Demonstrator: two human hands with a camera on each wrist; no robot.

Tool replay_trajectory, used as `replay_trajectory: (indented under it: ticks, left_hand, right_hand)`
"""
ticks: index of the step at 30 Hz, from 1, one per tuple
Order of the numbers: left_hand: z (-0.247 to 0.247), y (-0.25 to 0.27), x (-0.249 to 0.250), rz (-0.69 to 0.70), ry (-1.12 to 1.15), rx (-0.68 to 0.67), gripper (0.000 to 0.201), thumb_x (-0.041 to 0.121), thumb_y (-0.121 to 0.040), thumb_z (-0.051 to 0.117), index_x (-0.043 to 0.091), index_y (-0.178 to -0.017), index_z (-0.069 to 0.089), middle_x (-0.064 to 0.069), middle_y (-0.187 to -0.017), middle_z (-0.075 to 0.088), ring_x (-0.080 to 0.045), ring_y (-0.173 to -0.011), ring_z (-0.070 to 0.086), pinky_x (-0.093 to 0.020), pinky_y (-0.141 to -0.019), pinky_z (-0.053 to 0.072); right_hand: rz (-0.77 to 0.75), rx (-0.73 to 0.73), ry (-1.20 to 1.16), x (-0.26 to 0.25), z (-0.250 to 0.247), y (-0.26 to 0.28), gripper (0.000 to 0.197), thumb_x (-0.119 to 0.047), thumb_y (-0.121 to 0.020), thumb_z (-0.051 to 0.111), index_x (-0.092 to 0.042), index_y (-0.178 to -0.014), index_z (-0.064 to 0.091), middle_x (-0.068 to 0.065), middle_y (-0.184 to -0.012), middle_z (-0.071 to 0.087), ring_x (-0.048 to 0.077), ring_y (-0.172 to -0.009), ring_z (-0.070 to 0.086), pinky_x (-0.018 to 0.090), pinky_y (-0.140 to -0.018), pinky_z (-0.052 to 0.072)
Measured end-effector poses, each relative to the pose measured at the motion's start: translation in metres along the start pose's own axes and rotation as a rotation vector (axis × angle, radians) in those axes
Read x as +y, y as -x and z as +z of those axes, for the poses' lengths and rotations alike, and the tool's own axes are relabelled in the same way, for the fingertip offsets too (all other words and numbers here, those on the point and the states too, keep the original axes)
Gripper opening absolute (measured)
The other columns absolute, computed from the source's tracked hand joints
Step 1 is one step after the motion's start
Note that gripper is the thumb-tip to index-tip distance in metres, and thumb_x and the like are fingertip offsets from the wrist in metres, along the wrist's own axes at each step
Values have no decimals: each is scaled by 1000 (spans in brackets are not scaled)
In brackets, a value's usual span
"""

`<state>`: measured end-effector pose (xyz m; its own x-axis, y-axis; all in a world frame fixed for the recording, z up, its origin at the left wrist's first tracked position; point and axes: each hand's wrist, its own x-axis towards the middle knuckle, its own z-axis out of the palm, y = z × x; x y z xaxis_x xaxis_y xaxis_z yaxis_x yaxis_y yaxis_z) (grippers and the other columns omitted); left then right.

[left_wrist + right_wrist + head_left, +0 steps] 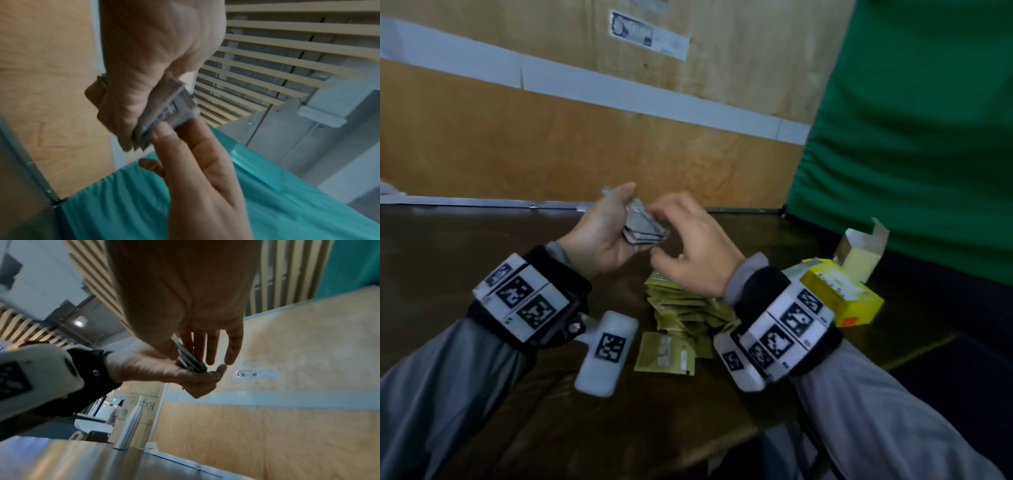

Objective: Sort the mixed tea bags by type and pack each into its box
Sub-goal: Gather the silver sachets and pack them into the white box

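Observation:
My left hand (619, 222) holds a small stack of grey tea bags (645, 229) above the dark table, fingers curled round it. In the left wrist view the grey stack (172, 108) lies in the left hand (127, 104), and a fingertip of my right hand (162, 142) touches its lower edge, thumb apart. My right hand (681, 233) hovers beside the stack, blurred, its fingers fairly straight in the right wrist view (205, 347). A pile of yellow-green tea bags (681, 308) lies on the table under the hands. A yellow tea box (842, 294) stands at the right, with an open pale box (859, 253) behind it.
A plywood wall (585, 137) closes off the back of the table. A green curtain (911, 137) hangs at the right, close behind the boxes. The right wrist view shows a steel bottle (131, 421) standing on the table's far left edge.

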<state>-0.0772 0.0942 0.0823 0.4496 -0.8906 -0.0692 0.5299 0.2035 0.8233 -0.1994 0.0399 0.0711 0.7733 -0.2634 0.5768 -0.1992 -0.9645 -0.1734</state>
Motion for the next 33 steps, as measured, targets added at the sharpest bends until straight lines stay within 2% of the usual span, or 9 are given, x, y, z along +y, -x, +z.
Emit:
replay_trajectory:
  ticks: [2, 5, 9, 13, 18, 22, 26, 30, 33]
  left_hand:
    - [15, 15, -3, -21, -4, -75, 36, 46, -100, 31, 14, -98, 48, -13, -90, 59, -25, -76, 62, -36, -52, 57]
    - [30, 33, -18, -52, -76, -306, 54, 52, -99, 23, 10, -93, 56, -12, -89, 66, -23, -95, 60, -39, -77, 56]
    - [47, 42, -39, -84, -348, -486, 61, 59, -95, 25, 16, -130, 52, -11, -128, 60, -22, -123, 54, -49, -108, 37]
    - [66, 43, -52, 74, -784, -468, 70, 50, -85, 55, 28, -144, 26, -2, -138, 49, -14, -117, 56, -37, -100, 47]
    - [70, 45, -74, 389, -1072, -721, 31, 16, -86, 68, 16, -117, 61, 2, -114, 66, -2, -102, 64, -22, -90, 53]
    - [70, 42, -91, 446, -1480, -980, 49, 28, -86, 69, 27, -132, 52, 13, -138, 50, 6, -121, 45, -17, -103, 40]
    - [74, 28, -105, 506, -1907, -1002, 76, 27, -89, 63, 25, -151, 18, 6, -156, 23, -11, -139, 25, -23, -111, 21]
    - [73, 15, -119, 835, -2156, -930, 68, 32, -88, 60, 25, -147, 26, 2, -146, 37, -18, -129, 37, -34, -106, 32]
    - [69, 8, -121, 899, -2201, -884, 61, 43, -89, 58, 27, -142, 32, 4, -141, 39, -17, -127, 36, -33, -103, 29]
  right_hand:
    - [-72, 10, 67, 2, -8, 21, 43, -20, -84, 56, -5, -123, 51, 11, -117, 51, 26, -104, 50, 46, -82, 48]
    - [-77, 127, 132, 6, -25, 40, 30, -17, -91, 48, -3, -118, 49, 14, -110, 50, 27, -96, 52, 44, -74, 49]
    - [-6, 296, 109, 19, -55, 57, 17, -5, -91, 51, 7, -103, 50, 17, -92, 52, 21, -77, 50, 19, -65, 31]
    - [150, 486, 182, 45, -95, 82, 15, -7, -92, 51, 8, -96, 51, 23, -87, 59, 28, -74, 56, 20, -62, 28]
    - [442, 437, 257, 83, -124, 123, 32, -21, -90, 51, 5, -109, 50, 24, -100, 63, 40, -90, 59, 36, -76, 41]
    - [599, 428, 196, 89, -122, 148, 27, -16, -91, 56, 0, -113, 51, 19, -107, 61, 35, -97, 59, 24, -70, 33]
    - [739, 518, 24, 86, -104, 157, 24, -15, -91, 57, 0, -108, 50, 12, -94, 59, 30, -91, 60, 26, -69, 38]
    - [810, 388, -18, 82, -73, 157, 27, -17, -91, 56, 2, -108, 49, 14, -97, 61, 31, -91, 59, 36, -74, 46]
    - [805, 288, 28, 85, -60, 154, 29, -19, -92, 55, 0, -112, 48, 17, -103, 64, 34, -96, 60, 42, -79, 50]
